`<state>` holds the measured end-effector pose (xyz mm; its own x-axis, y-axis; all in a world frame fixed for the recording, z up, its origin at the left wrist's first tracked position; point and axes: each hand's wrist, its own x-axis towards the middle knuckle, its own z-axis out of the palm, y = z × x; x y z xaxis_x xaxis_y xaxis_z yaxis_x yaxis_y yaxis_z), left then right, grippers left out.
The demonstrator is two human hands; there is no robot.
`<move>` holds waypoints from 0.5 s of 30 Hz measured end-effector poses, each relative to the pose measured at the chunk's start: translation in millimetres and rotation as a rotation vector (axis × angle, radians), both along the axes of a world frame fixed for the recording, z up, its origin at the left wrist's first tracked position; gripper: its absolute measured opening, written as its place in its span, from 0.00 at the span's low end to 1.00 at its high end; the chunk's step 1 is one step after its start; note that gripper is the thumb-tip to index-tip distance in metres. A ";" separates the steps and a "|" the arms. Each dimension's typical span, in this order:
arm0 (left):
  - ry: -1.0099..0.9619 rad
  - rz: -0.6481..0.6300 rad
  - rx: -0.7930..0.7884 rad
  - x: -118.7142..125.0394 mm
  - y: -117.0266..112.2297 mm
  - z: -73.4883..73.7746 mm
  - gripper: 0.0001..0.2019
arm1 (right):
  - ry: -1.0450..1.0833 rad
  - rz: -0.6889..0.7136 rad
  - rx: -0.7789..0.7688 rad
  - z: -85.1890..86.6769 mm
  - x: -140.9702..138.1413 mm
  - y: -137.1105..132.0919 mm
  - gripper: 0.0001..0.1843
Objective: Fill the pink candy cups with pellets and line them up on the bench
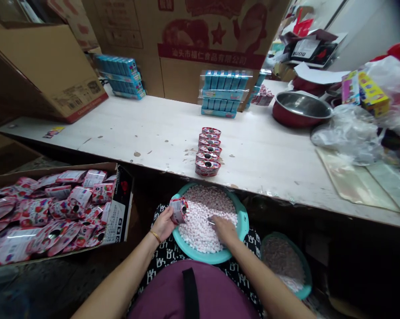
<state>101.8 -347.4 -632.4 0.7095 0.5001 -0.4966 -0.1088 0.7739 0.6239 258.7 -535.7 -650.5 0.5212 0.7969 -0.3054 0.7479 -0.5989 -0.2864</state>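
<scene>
Left hand [162, 225] pinches a small red-and-white container [178, 211] at the left rim of a turquoise basin [244, 223], its pale label printed too small to read. Right hand [224, 231] dips its fingers among the white pellets [200, 223] filling that basin; whether they grasp any cannot be told. The basin rests on the person's lap, just below the edge of the white bench [153, 133], where a row of similar containers [208, 167] stands, dark round holes in their tops. Beside the left arm, an open box [120, 217] is heaped with more containers [37, 210], some showing red fruit pictures and white label panels. Behind the row stand wrapped blue packs [224, 91], and behind those a large brown carton [183, 82] whose red band reads "汕头市福仁食品有限公司". Another carton [43, 62], at left, carries a barcode; a red-sided metal bowl [301, 108] sits at right.
</scene>
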 end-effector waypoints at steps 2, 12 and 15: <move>0.004 -0.006 -0.036 -0.3 0.8 0.3 0.09 | 0.053 -0.027 0.061 -18.2 -10.4 14.5 0.16; -0.013 -0.019 -0.127 6.0 -3.1 2.4 0.11 | 0.318 -0.057 0.352 32.3 23.8 -20.6 0.15; -0.024 -0.045 -0.133 16.4 -14.0 2.2 0.11 | 0.256 0.028 0.335 79.5 27.3 -19.3 0.15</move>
